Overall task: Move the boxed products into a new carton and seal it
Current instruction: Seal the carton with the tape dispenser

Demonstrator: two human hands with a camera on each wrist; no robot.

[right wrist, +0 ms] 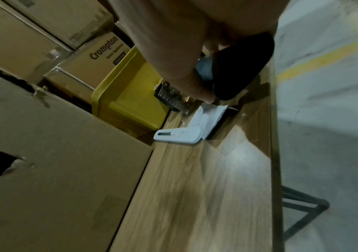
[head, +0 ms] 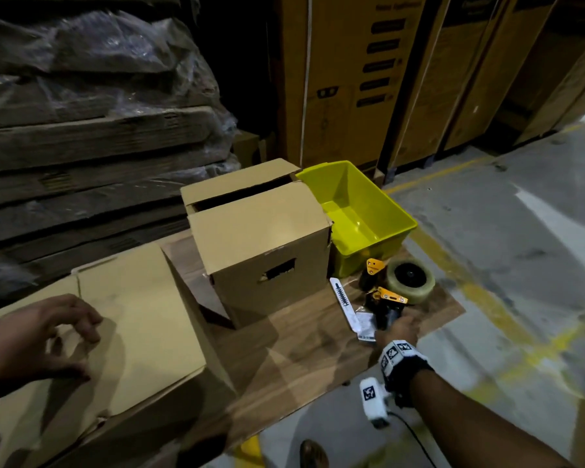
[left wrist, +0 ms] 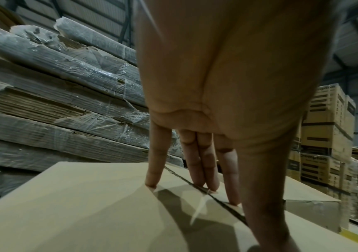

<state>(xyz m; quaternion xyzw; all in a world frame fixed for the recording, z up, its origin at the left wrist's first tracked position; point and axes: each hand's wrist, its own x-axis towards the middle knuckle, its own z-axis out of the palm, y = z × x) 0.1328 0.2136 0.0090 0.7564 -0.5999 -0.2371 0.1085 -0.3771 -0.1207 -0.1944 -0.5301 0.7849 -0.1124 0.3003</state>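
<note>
A brown carton (head: 132,315) lies near me at the left, its top flaps folded shut. My left hand (head: 48,332) presses on those flaps; the straight fingers (left wrist: 204,170) touch the carton (left wrist: 87,196) along its centre seam. A second carton (head: 260,238) with a torn hand hole stands behind it, its top flaps slightly apart. At the right, my right hand (head: 397,329) grips the black handle of the yellow tape dispenser (head: 390,298), which rests on the table. The wrist view shows that hand (right wrist: 173,51) curled round the dispenser handle (right wrist: 243,68). No boxed products are visible.
The wooden table (head: 301,349) also carries a yellow plastic bin (head: 345,187), a white box cutter (head: 343,304) and a paper label (head: 365,325). Wrapped flat cardboard stacks (head: 81,130) rise at the left, tall printed cartons (head: 368,79) behind. Concrete floor with yellow lines lies to the right.
</note>
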